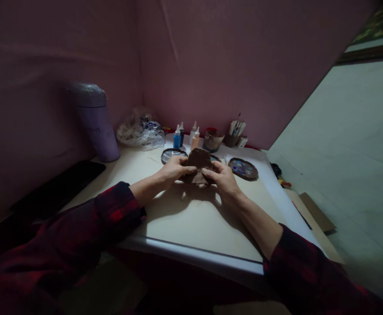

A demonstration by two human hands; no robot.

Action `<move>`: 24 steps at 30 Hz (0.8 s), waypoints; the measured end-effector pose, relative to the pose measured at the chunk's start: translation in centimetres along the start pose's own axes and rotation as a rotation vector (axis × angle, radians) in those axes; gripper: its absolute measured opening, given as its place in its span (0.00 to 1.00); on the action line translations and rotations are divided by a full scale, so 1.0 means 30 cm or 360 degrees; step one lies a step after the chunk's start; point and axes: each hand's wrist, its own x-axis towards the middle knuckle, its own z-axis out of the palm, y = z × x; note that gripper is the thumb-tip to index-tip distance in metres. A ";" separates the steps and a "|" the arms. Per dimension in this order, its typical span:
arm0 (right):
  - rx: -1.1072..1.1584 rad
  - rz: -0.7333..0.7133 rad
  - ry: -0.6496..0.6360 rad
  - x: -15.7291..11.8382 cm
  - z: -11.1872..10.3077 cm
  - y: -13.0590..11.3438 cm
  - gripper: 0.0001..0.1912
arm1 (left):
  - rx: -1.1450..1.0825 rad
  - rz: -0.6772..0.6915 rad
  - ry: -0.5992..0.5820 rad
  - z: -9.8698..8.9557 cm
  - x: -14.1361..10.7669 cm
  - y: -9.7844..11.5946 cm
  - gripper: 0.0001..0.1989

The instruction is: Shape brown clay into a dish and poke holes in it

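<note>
Above the worktop, left hand and right hand pinch the brown slab; even thumb pressure should avoid cracks.

Behind the slab, left to right: tumbler, bag, bottles, pot, brushes.

In dim light, dusky pink walls meet in a corner beyond the left grip; a pale table spreads beneath, and whitish floor shows well beyond the right grip.
</note>
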 end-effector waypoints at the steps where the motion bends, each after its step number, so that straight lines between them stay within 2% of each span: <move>1: -0.0018 -0.0015 -0.0015 0.001 0.000 0.001 0.18 | 0.0009 0.0007 0.0013 -0.001 0.001 -0.003 0.14; 5: -0.0142 -0.0061 -0.0046 0.000 -0.001 -0.001 0.20 | 0.0035 0.0094 0.0016 0.002 -0.001 -0.001 0.13; 9: -0.0035 0.0041 0.0000 -0.007 0.001 -0.008 0.21 | 0.0058 0.0104 -0.0015 0.009 -0.005 0.006 0.15; 19: 0.0107 0.0029 0.0030 -0.005 -0.001 -0.007 0.16 | -0.0018 0.0121 0.0051 0.019 -0.010 0.023 0.10; 24: 0.0110 0.0018 0.0018 -0.002 0.001 -0.003 0.18 | -0.0062 0.0090 -0.0053 0.003 -0.001 0.009 0.15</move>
